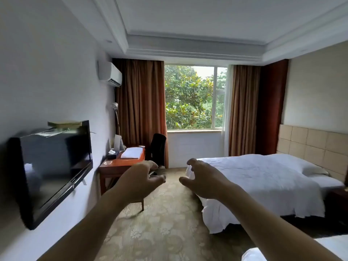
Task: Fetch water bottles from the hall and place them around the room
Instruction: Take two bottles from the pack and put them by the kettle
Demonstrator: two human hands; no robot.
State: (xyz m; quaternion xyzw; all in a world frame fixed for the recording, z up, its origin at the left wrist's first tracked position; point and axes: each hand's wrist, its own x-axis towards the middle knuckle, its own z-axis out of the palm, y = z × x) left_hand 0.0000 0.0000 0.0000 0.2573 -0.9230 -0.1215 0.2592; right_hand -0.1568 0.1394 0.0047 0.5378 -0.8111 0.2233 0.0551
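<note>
No water bottle is in view. Both my arms reach forward at chest height over the carpet. My left hand [139,179] has its fingers curled and spread, holding nothing. My right hand [203,178] mirrors it a short gap to the right, fingers apart and empty. Both hands hang in the aisle between the wooden desk [120,166] on the left and the white bed [259,181] on the right.
A black TV [54,166] is mounted on the left wall. On the desk lie a folded white towel [131,153] and a tissue box [112,155], with a dark chair [158,149] behind. A window [194,97] with brown curtains fills the far wall. A second bed's corner [329,249] shows bottom right.
</note>
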